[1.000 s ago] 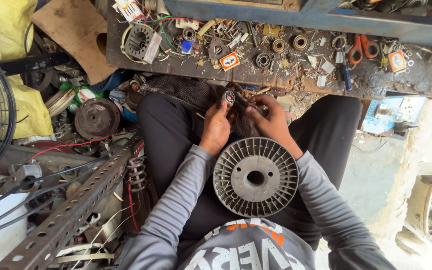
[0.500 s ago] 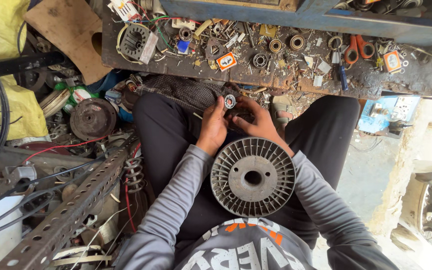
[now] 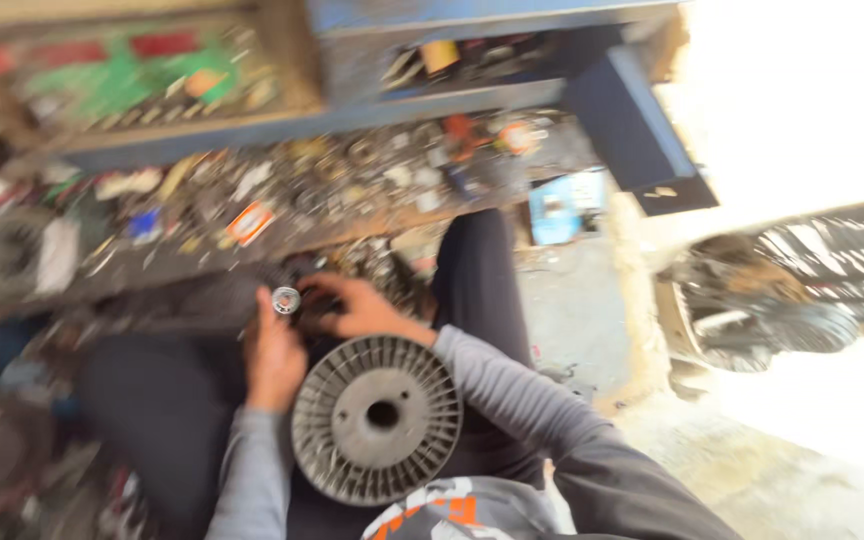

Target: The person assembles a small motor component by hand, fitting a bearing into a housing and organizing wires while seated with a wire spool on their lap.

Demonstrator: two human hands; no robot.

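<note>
**2 hands on a small motor part above the spool**

We take the grey ribbed spool (image 3: 377, 418), lying on the lap, as landmark. Just above it, the left hand (image 3: 274, 352) and right hand (image 3: 357, 308) close together around a small dark part with a shiny round end (image 3: 286, 299). Motion blur hides the finger detail. Beyond the spool runs the cluttered worktop (image 3: 282, 215).

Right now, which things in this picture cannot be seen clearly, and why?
- Small dark part in both hands, head view: motion blur; its kind cannot be told.
- Left hand and right hand fingers: smeared by blur, grip unclear.
- Bench clutter: blurred, pieces cannot be told apart.
- Ribbed grey spool: lower rim hidden by the shirt.
</note>
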